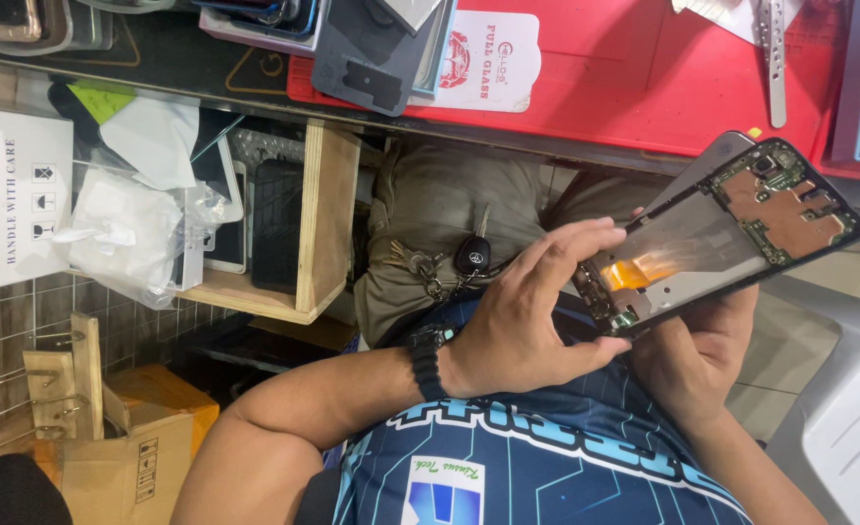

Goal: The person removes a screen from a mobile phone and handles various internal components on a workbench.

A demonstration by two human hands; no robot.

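Note:
An opened phone (731, 224) with its back cover off shows a copper-coloured circuit board, a grey metal plate and an orange flex cable. It is held tilted over my lap. My left hand (527, 316), a black watch on its wrist, grips the phone's lower end, with the fingers curled over the edge beside the orange cable and the thumb under the bottom. My right hand (692, 355) cradles the phone from underneath and is mostly hidden behind it.
A red mat (644, 78) on the bench ahead carries a metal tool (775, 58), a screen protector pack and phone parts. A wooden shelf (323, 224) at left holds phones. Keys with a fob (469, 255) hang at my waist. Cardboard boxes (129, 457) sit lower left.

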